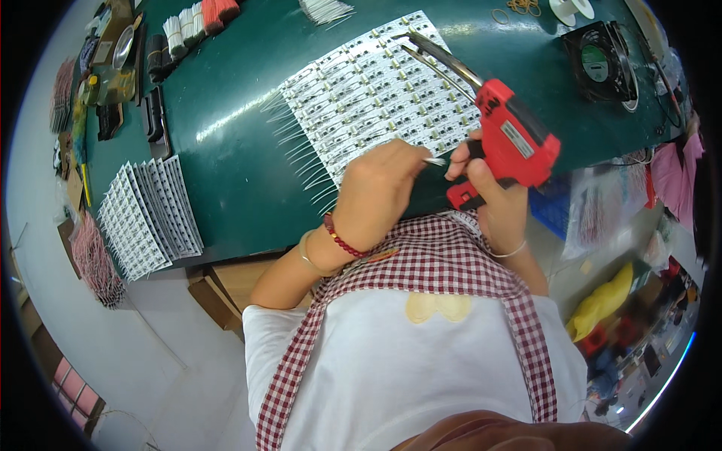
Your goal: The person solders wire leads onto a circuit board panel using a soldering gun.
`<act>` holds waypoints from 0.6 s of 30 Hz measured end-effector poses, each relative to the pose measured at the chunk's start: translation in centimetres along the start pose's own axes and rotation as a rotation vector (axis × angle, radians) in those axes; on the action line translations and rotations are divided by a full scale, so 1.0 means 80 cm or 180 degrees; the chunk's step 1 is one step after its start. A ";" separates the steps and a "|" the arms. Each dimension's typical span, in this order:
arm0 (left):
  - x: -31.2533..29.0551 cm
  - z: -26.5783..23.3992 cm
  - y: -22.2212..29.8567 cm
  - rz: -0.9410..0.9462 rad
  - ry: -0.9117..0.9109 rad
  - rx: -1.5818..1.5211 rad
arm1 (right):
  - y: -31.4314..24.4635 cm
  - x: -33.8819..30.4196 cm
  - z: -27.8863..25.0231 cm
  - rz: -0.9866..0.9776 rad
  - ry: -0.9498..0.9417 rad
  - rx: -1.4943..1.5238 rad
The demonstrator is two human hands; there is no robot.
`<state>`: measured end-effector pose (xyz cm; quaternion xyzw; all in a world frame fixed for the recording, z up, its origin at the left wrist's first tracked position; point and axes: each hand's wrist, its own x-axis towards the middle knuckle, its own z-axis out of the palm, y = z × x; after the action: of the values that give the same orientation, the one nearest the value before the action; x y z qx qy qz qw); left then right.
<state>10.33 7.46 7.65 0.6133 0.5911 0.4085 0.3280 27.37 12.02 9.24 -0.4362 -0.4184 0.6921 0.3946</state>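
Note:
My right hand (502,203) is wrapped round the handle of a red and black soldering gun (519,135). Its long metal tip and a thin tube beside it point up and left over a white sheet of circuit boards (376,94). The sheet lies on the table in front of me, with thin white wires (320,180) fanning out from its left edge. Just below the sheet my left hand (380,184) is closed in a pinch. Short white wire ends (435,161) poke out from its fingertips toward my right hand; the rest of them is hidden.
On the green table (226,165), a stack of board sheets (150,218) lies at the left edge. Wire bundles (188,26) and loose white wires (327,10) are at the back. A black fan (596,64) and a white spool (570,9) stand at the right.

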 end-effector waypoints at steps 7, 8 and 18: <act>-0.017 -0.045 -0.053 0.0301 0.0386 0.1367 | 0.004 -0.022 -0.060 -0.0073 -0.0448 -0.0437; -0.017 -0.045 -0.055 0.0606 0.0301 0.1534 | 0.008 -0.027 -0.060 -0.0131 -0.0325 -0.0565; -0.021 -0.035 -0.066 0.1277 -0.0103 0.1765 | 0.025 -0.075 -0.093 0.0627 -0.0386 -0.0740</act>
<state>5.46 6.00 4.05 0.7895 0.5420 0.2789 0.0712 35.80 7.64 7.02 -0.4753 -0.4740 0.6993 0.2457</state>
